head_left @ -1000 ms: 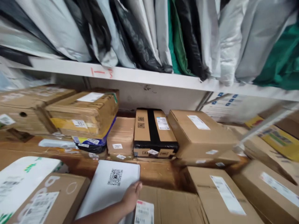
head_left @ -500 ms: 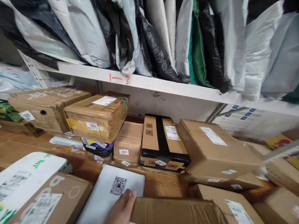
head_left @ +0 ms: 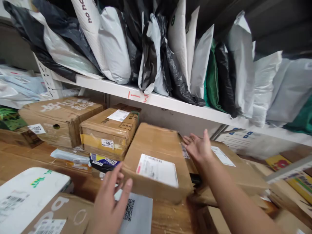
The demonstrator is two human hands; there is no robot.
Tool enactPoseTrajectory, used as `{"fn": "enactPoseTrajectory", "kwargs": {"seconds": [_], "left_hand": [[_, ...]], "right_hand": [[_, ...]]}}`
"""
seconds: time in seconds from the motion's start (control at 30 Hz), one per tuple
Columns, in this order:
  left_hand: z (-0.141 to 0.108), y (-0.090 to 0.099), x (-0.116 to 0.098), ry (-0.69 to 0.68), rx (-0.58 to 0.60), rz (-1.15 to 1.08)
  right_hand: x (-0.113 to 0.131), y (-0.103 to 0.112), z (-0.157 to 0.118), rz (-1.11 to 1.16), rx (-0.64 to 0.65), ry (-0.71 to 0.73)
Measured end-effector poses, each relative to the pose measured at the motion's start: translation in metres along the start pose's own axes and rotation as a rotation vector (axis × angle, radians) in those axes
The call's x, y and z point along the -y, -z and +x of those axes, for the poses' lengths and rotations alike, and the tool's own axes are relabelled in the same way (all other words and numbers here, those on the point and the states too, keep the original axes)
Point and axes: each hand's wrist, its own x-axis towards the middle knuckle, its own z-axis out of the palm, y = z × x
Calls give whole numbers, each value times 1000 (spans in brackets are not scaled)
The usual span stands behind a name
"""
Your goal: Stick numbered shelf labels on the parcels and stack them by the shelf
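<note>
A brown cardboard box (head_left: 156,139) with a white shipping label (head_left: 157,170) rests over the smaller boxes on the shelf. My left hand (head_left: 110,195) is at its front left corner, thumb and fingers apart; whether the fingertips touch the cardboard I cannot tell. Past the box's right side, my right hand (head_left: 198,148) is spread open, palm up, holding nothing. Below my left hand lies a grey mailer (head_left: 140,214) with a QR code, partly covered by the hand.
Left of the box stands a taped carton marked 602 (head_left: 109,130). A larger carton (head_left: 226,175) is on the right, partly behind my forearm. Above runs a white shelf beam (head_left: 170,102) bearing many upright mailing bags. A white parcel (head_left: 31,195) lies front left.
The brown box has gone from the bottom edge up onto the smaller boxes. My left hand has come off the grey mailer to the box's corner. My right hand has come into view.
</note>
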Motion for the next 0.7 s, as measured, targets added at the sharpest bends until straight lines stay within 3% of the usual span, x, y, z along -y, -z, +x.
{"fn": "enactPoseTrajectory", "kwargs": {"seconds": [0.07,0.17,0.23,0.33,0.43,0.53,0.63,0.7], "left_hand": [[1,-18,20,-109,62,80],[0,-43,50,-318,8,87],[-1,-54,60,-407,-66,43],[5,-61,52,-417,-122,-12],[23,-65,33,-447,-111,-38],[47,-77,19,-490,-112,10],[59,-89,16,-514,-159,105],[53,-88,22,-548,-200,136]], "right_hand": [[-22,-8,-15,-165,22,-1],[-79,22,-66,-492,189,238],[-118,48,-102,-613,177,376],[-154,55,-128,-544,-28,304],[-151,28,-112,-539,-201,376],[-135,0,-75,-590,-238,484],[-131,-9,-47,-650,-282,491],[-137,-4,-46,-681,-241,480]]}}
